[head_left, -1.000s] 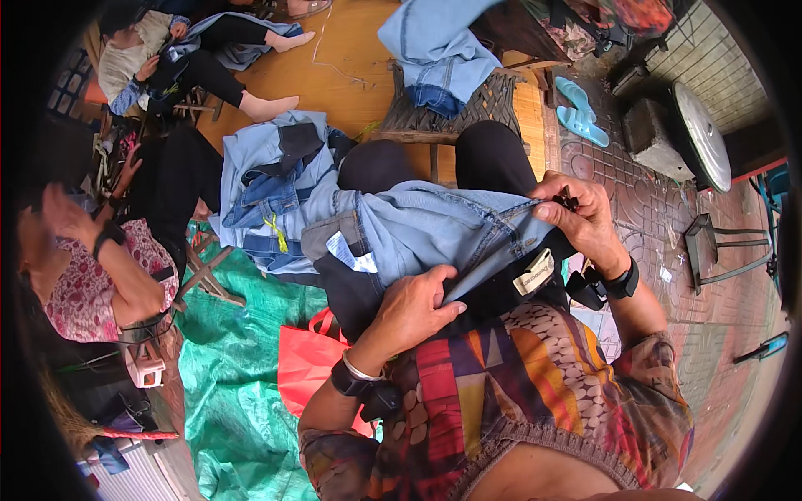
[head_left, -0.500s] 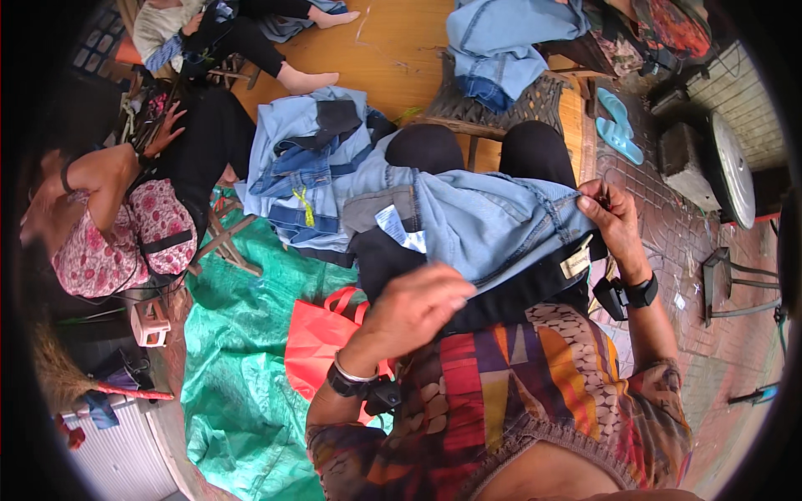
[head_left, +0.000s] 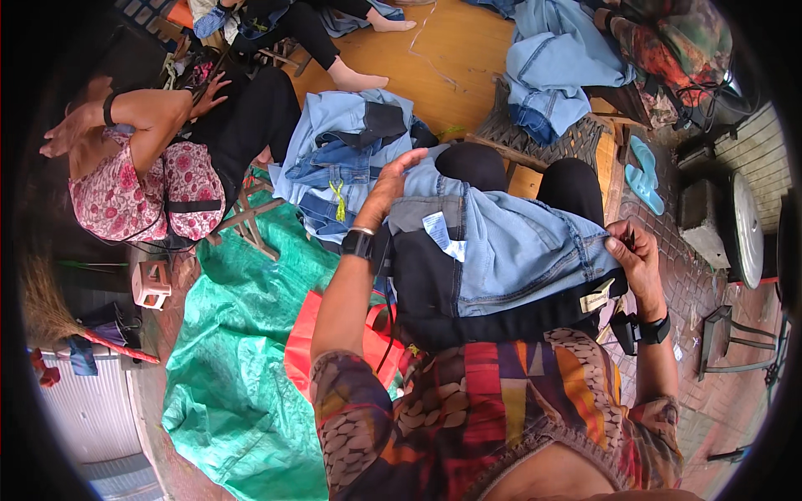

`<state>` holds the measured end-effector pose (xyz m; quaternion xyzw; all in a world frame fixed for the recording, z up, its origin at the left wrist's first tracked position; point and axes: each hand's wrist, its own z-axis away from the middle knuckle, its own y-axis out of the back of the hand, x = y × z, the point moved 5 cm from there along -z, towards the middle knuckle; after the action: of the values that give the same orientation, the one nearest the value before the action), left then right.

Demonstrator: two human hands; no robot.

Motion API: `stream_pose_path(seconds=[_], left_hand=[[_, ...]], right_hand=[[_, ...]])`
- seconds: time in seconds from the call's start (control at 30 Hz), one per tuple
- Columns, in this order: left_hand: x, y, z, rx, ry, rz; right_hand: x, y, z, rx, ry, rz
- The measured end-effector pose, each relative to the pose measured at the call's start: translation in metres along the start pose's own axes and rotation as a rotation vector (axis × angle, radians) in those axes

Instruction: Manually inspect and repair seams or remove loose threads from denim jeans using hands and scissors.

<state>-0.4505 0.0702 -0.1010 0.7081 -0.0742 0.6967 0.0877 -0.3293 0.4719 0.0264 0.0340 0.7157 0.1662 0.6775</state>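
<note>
Across my lap lies a light-blue denim garment (head_left: pixel 535 250), its wrong side partly showing, with grey pocket cloth (head_left: pixel 420 214) and a white care label (head_left: pixel 443 238). My left hand (head_left: pixel 389 185) is open, fingers stretched out along the garment's far left part. On the right, my right hand (head_left: pixel 637 260) is closed, thumb and fingers pinching the garment's edge; a small dark thing shows at its fingers, too unclear to name. A cream label (head_left: pixel 596 296) is on the dark band close by. Beyond my left hand are more folded jeans (head_left: pixel 334 171) with a yellow-green tie (head_left: pixel 337 200).
A green sheet (head_left: pixel 242 367) and red bag (head_left: pixel 301 346) lie at my left. Another person in a pink patterned top (head_left: pixel 117 200) sits there. A woven-seat stool (head_left: pixel 576 138) holding denim (head_left: pixel 564 63) is ahead. Blue slippers (head_left: pixel 643 177) lie at the right.
My left hand has moved away from my body and up onto the garment's far left part. My right hand keeps its grip. The whole view has shifted a little.
</note>
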Motion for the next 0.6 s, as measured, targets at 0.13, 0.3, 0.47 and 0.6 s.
stream_pose_path(seconds=[0.13,0.3,0.47,0.6], left_hand=[[0.022,-0.032,-0.01,-0.232,-0.11,-0.122],[0.022,-0.037,-0.007,-0.217,-0.035,-0.339],[-0.016,0.043,-0.002,0.037,0.046,-0.646],[0.106,0.093,0.026,0.662,-0.309,-0.495]], right_hand=[[-0.002,0.003,0.001,0.023,-0.003,0.057],[-0.001,0.008,0.0,0.067,0.005,0.065],[-0.041,0.008,-0.013,0.111,0.145,0.223],[-0.075,0.045,-0.031,0.233,0.234,0.258]])
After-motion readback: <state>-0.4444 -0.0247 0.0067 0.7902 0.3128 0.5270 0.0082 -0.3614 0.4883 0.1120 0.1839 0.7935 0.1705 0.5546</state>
